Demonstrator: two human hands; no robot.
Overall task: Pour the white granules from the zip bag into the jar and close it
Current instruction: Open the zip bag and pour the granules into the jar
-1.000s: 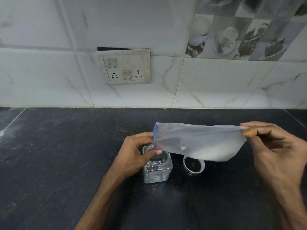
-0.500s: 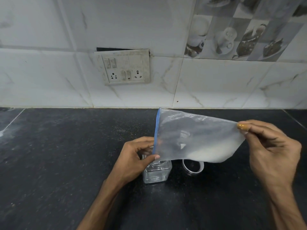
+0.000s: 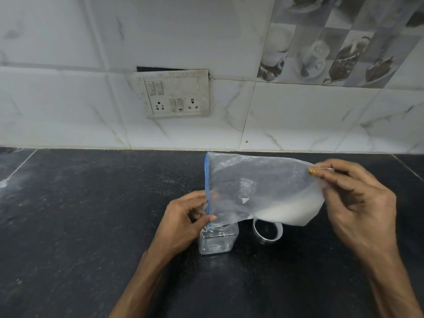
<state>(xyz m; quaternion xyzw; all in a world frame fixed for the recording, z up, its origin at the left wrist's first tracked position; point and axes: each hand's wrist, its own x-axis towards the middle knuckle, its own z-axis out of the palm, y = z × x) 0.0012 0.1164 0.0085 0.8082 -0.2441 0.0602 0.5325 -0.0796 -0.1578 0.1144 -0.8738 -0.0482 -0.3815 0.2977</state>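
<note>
A clear zip bag [image 3: 257, 189] with a blue zip edge is held sideways over the dark counter. White granules [image 3: 291, 214] lie along its lower right side. My left hand [image 3: 183, 216] pinches the zip end just above the mouth of a small square glass jar [image 3: 216, 241], which stands open on the counter. My right hand [image 3: 358, 203] grips the bag's closed bottom corner, held higher than the zip end. The jar's round lid [image 3: 267, 234] lies on the counter just right of the jar, partly behind the bag.
The black stone counter [image 3: 91, 226] runs wall to wall, with a tiled wall behind. A switch and socket plate [image 3: 174, 95] is set in the wall above the counter.
The bag has turned from flat to broadside, its zip end lowered to the jar's mouth. My right hand has risen slightly. The granules stay in the lower right of the bag.
</note>
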